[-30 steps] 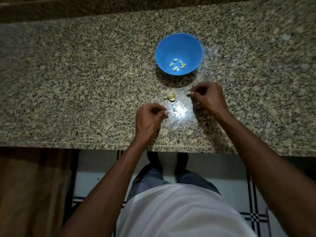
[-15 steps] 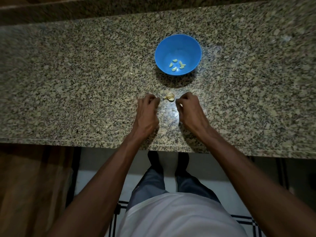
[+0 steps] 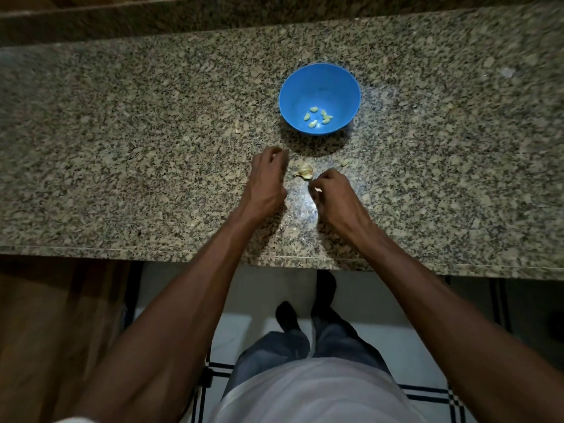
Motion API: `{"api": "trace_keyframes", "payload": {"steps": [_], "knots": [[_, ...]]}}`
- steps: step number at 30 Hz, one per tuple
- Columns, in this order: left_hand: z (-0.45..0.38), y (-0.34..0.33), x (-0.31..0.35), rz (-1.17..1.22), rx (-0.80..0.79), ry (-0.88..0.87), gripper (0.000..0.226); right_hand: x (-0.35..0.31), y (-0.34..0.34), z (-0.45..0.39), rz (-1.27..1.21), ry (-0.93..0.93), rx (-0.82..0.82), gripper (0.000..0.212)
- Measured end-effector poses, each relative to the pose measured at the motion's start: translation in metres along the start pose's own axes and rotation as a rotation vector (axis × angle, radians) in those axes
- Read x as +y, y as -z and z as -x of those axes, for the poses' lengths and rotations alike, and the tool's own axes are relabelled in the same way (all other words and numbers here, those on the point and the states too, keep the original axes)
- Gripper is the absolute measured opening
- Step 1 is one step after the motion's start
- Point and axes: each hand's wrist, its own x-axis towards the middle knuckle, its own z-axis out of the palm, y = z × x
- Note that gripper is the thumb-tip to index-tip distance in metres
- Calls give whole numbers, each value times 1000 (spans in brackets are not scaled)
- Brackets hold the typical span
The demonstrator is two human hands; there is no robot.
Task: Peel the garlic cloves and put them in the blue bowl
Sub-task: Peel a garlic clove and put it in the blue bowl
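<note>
Garlic cluster (image 3: 304,171) on granite counter (image 3: 122,148), between hands, just far-left of right hand (image 3: 331,193); right fingers curled, pinching small pale bit; left hand (image 3: 268,175) curled, contents unclear; blue bowl (image 3: 293,87) farther back, peeled cloves (image 3: 317,116) inside; loose clove (image 3: 345,162) right

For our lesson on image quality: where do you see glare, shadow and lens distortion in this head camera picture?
Head view: glare shines on the granite counter between the hands; the blue bowl casts a dark shadow toward the viewer; the counter edge bows from wide-angle distortion; the corners darken.
</note>
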Motion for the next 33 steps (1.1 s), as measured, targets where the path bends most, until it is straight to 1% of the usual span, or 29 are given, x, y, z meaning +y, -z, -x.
{"api": "trace_keyframes", "payload": {"steps": [2, 3, 5, 6, 7, 9, 10, 11, 13, 14, 15, 17, 18, 20, 22, 23, 25, 26, 28, 29, 30, 32, 33], "knots": [[-1, -2, -1, -70, -47, -61, 62, -3, -5, 7, 22, 16, -30, 14], [6, -2, -2, -99, -38, -76, 61, -5, -8, 13, 17, 8, -52, 15], [29, -4, -4, -121, -1, -103, 58, -7, -13, 22, -18, -20, -99, 29], [42, -4, -4, -119, -9, -135, 58, -8, -15, 25, -19, -20, -115, 33], [54, -4, -6, -108, -38, -174, 59, -10, -16, 28, -21, -9, -133, 33], [73, -3, -10, -60, -104, -216, 54, -15, -12, 33, -23, 53, -160, 26], [78, -2, -12, -32, -97, -204, 52, -15, -9, 34, -25, 70, -160, 24], [81, 0, -15, -6, -57, -172, 55, -14, -4, 33, -29, 52, -141, 23], [79, 2, -22, 17, 31, -70, 64, -6, 0, 26, -10, -3, -68, 24], [78, 3, -25, 7, 42, -24, 68, -3, 0, 21, 19, -12, -42, 23], [76, 4, -25, -11, 21, -1, 71, -4, -2, 17, 41, -19, -26, 21], [74, 4, -19, -58, -63, -18, 71, -13, -5, 14, 73, -29, -25, 17], [75, 2, -17, -71, -104, -50, 69, -18, -8, 17, 77, -14, -61, 20], [84, -2, -13, -18, -179, -98, 66, -29, -14, 28, 99, 52, -166, 36], [97, -1, -15, 75, -187, -124, 56, -34, -15, 41, 57, 83, -207, 41], [103, 1, -19, 120, -150, -125, 49, -33, -12, 45, 37, 63, -217, 41], [110, 7, -26, 154, -45, -92, 41, -25, -7, 50, 26, 11, -167, 39], [111, 9, -30, 141, -26, -60, 44, -20, -4, 52, 18, -25, -124, 35], [112, 10, -35, 104, -87, -2, 62, -15, -2, 56, 19, -95, -53, 22], [112, 7, -33, 80, -129, 7, 68, -16, -4, 58, 42, -120, -42, 16], [112, 3, -30, 55, -151, -2, 68, -21, -8, 61, 70, -133, -40, 15], [113, -10, -18, 51, -132, -30, 56, -36, -21, 66, 54, -148, -49, 17], [114, -14, -11, 89, -113, -32, 50, -43, -26, 67, 25, -141, -44, 17]]}}
